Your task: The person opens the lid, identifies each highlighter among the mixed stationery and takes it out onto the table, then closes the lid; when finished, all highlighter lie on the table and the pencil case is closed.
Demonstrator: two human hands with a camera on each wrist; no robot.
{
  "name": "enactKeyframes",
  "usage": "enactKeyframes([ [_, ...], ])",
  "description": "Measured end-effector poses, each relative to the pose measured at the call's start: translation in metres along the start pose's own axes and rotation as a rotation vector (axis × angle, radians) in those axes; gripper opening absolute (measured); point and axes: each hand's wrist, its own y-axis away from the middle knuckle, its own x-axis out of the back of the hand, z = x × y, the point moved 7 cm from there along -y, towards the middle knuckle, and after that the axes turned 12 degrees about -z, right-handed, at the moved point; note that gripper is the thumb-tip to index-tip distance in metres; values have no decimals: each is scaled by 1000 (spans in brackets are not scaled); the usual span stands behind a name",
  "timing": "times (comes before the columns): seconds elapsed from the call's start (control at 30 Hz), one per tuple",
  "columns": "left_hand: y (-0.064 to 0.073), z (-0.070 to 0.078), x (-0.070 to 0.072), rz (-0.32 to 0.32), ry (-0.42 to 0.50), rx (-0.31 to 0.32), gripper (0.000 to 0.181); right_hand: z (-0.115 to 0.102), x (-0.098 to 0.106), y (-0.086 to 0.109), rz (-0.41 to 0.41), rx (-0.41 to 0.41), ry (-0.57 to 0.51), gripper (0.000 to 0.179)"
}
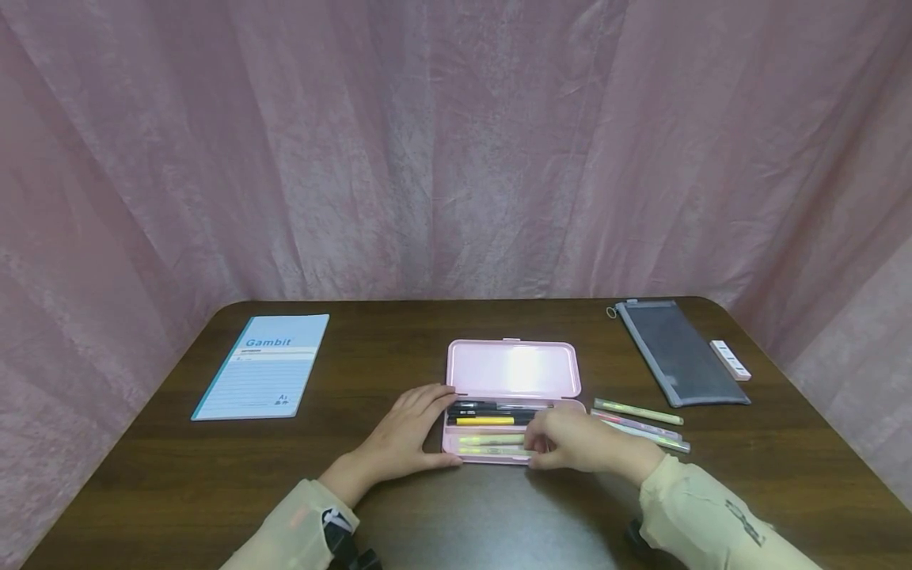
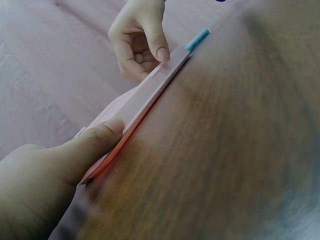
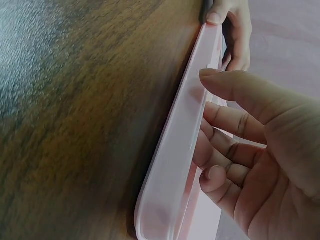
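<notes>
A pink pencil case (image 1: 511,370) lies with its lid folded back on the table. Black pens (image 1: 470,407) and a yellow-barrelled pen (image 1: 477,421) fill its back section; pale yellow highlighters (image 1: 490,439) lie in the front one. My left hand (image 1: 406,431) grips the case's left end, fingers at the back corner and thumb (image 2: 102,137) on the front wall. Over the right part of the front section, my right hand (image 1: 580,439) reaches in with bent fingers (image 3: 235,122), its thumb near the front rim. Nothing shows between thumb and fingers; the fingertips are partly hidden by the case wall.
Several highlighters (image 1: 637,411) lie right of the case, partly behind my right hand. Farther right are a dark mesh zip pouch (image 1: 684,356) and a small white box-like item (image 1: 730,360). A light blue notebook (image 1: 264,368) rests on the left, and a pink curtain (image 1: 442,158) hangs behind the table.
</notes>
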Motion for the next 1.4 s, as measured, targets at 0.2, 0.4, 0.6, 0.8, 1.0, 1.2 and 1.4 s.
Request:
enactKeyframes([
  [0.2, -1, 1, 0, 1, -5, -5, 93, 2, -2, 0, -31, -40, -68, 9],
  [0.4, -1, 1, 1, -2, -4, -2, 93, 2, -1, 1, -37, -54, -81, 9],
  [0.6, -1, 0, 0, -4, -7, 4, 93, 3, 0, 1, -24, -42, -77, 9],
  [0.8, -1, 0, -1, 0, -7, -5, 92, 3, -2, 2, -26, -38, -94, 9],
  [1.0, -1, 1, -1, 1, -1, -7, 92, 2, -1, 3, -3, -21, -93, 9],
  [1.2, 0, 0, 0, 0, 4, 0, 94, 1, 2, 6, 38, 17, -69, 8],
  [1.4, 0, -1, -1, -10, 7, 9, 94, 0, 6, 10, 57, 48, -78, 7],
])
